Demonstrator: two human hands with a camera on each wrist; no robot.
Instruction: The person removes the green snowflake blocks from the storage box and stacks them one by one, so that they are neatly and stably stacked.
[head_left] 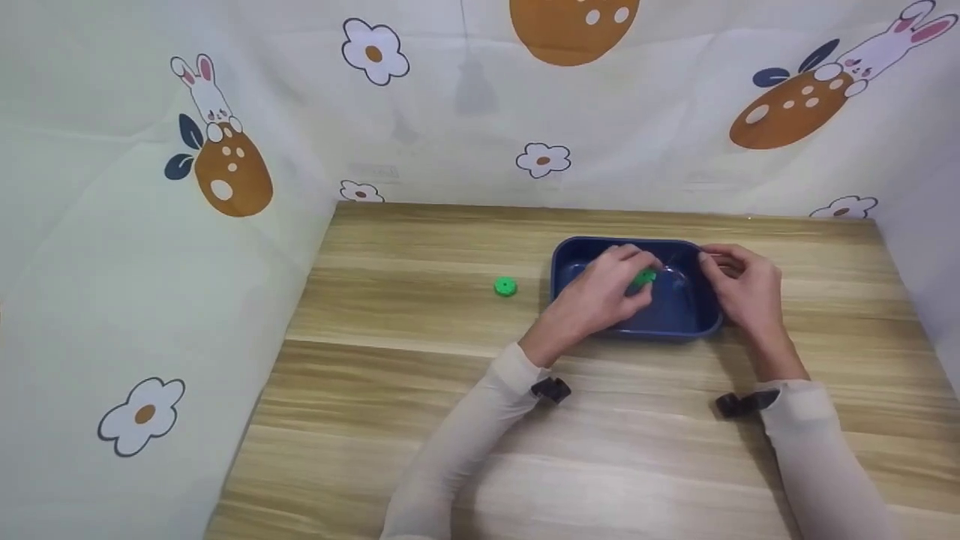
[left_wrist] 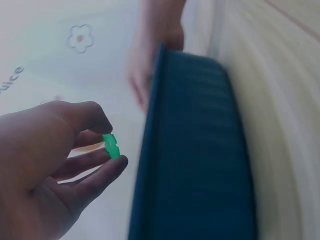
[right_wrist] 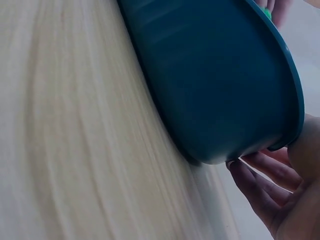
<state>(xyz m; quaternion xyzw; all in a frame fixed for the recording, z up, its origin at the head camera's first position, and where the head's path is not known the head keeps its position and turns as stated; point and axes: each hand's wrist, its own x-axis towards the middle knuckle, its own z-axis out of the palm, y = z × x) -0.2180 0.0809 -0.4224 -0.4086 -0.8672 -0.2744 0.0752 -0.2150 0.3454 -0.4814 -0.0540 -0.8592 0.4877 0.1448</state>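
Note:
My left hand (head_left: 604, 291) pinches a small green notched piece (left_wrist: 111, 145) between thumb and fingertips, over the dark blue rectangular tray (head_left: 667, 330). In the left wrist view the piece is seen edge-on, beside the tray's rim. At the tray's right end, my right hand (head_left: 746, 289) grips the wall, thumb at the rim and fingers along the outside. The right wrist view has those fingers (right_wrist: 257, 192) against the tray's rounded corner. Left of the tray, a round green notched disc (head_left: 505, 286) with a dark dot at its centre lies on the table.
The wood-grain table (head_left: 405, 375) meets a pale printed cloth (head_left: 450, 112) at the back and left. Both forearms wear light sleeves (head_left: 480, 427), each with a black wrist camera (head_left: 553, 390) near the cuff.

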